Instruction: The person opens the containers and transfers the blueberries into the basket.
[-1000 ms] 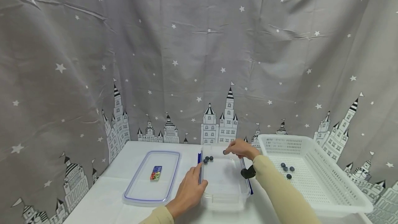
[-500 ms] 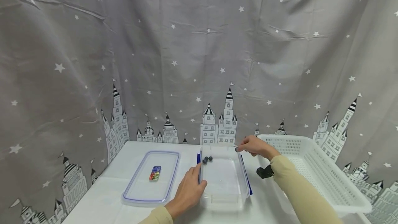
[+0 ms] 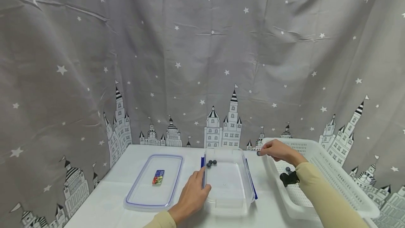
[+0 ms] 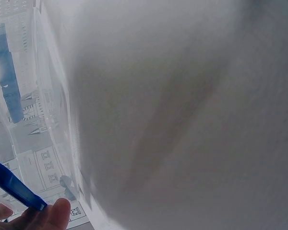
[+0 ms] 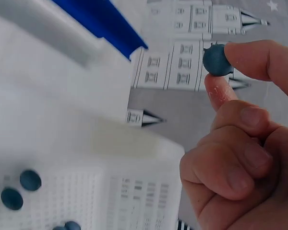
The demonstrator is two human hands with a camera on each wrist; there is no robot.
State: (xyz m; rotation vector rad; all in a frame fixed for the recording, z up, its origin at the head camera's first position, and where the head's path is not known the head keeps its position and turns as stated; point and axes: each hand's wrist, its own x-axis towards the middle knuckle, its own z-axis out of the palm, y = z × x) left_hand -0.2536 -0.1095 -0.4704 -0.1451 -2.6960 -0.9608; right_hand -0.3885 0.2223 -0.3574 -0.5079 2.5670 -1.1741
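Note:
A blueberry [image 5: 217,60] is pinched between the thumb and index finger of my right hand [image 3: 280,150], its other fingers folded in the right wrist view. That hand hovers above the left edge of the white basket [image 3: 340,182], where more blueberries [image 5: 30,180] lie. My left hand [image 3: 193,192] grips the left side of a clear plastic container [image 3: 226,200], thumb at the rim and fingers by a blue latch [image 4: 14,187]. Three blueberries [image 3: 210,162] sit together in the container's far left corner.
Left of the container, a clear lid [image 3: 148,196] with a blue seal and a colourful label [image 3: 158,177] lies on the white table [image 3: 110,192]. A blue latch [image 3: 252,182] hangs on the container's right side. Behind stands a grey curtain [image 3: 174,90] with stars and castles.
My right hand has moved right, carrying the blueberry from over the container to the basket's left edge. My left hand and the three blueberries in the container stay put.

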